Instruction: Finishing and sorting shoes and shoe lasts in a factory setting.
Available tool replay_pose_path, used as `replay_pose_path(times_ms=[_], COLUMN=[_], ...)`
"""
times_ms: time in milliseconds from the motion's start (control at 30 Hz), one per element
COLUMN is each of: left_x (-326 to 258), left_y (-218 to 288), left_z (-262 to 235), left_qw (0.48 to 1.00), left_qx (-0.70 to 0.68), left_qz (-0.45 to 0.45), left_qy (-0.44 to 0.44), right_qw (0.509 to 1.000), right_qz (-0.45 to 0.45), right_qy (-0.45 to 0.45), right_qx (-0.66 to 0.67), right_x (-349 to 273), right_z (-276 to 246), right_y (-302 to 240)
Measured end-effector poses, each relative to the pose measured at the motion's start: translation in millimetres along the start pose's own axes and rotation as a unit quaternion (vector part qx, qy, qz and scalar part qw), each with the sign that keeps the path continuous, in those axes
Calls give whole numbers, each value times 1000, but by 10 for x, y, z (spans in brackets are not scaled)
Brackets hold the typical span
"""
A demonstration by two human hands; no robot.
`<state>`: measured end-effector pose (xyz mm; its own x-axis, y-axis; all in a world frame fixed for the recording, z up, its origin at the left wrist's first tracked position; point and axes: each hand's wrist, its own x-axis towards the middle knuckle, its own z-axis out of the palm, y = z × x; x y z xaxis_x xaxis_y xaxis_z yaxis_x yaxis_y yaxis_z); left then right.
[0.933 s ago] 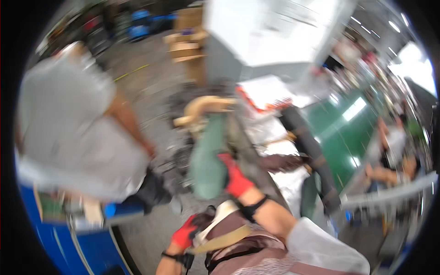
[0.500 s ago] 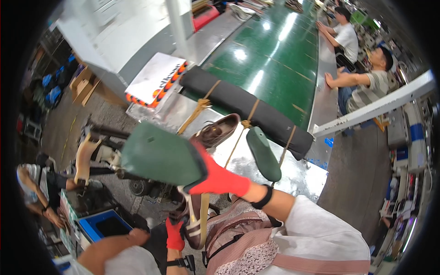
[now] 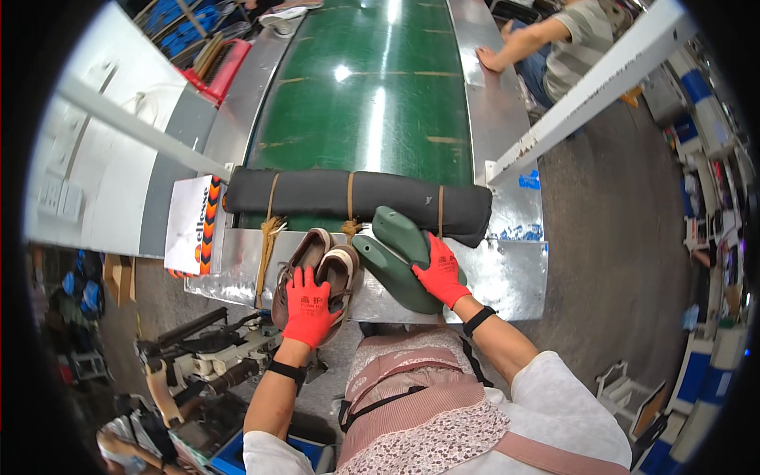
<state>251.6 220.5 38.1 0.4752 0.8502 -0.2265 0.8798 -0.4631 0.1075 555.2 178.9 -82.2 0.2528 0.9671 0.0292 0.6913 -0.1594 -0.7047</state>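
Observation:
My left hand [image 3: 307, 307], in a red glove, is closed on a brown shoe [image 3: 340, 267] with a pale lining, at the near edge of the metal table. Right against it lies a second brown laced shoe [image 3: 311, 247], partly covered by the same hand. My right hand [image 3: 442, 273], also red-gloved, curls around a dark green shoe last [image 3: 408, 286] on the table. Another green shoe last [image 3: 400, 233] lies close beside it, near my fingertips. The palm hides parts of the lasts.
A black roll [image 3: 317, 192] tied with cords lies across the green conveyor belt [image 3: 360, 119]. A white box [image 3: 190, 222] stands at left, above a machine [image 3: 229, 348]. A white post [image 3: 586, 87] slants at right, near a seated person [image 3: 578, 47].
My view has turned toward the conveyor. My right hand has lowered the green last onto the table beside the other. My left hand has raised its shoe next to the second shoe.

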Motion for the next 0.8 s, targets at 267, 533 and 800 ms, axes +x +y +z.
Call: replay_pose_path(times_ms=[267, 533, 800], left_x=[621, 1305, 3081], left_y=[-666, -1749, -2102], left_z=[-127, -724, -1126], left_qw=[960, 970, 622], left_qx=[129, -225, -776], left_qz=[88, -98, -24], left_qy=[-232, 0, -100], right_qw=[998, 985, 991], right_qz=[20, 30, -91], right_qy=[28, -71, -67], right_qx=[43, -152, -69], right_x=[-205, 39, -115], right_z=[52, 303, 405], right_y=[-257, -925, -915])
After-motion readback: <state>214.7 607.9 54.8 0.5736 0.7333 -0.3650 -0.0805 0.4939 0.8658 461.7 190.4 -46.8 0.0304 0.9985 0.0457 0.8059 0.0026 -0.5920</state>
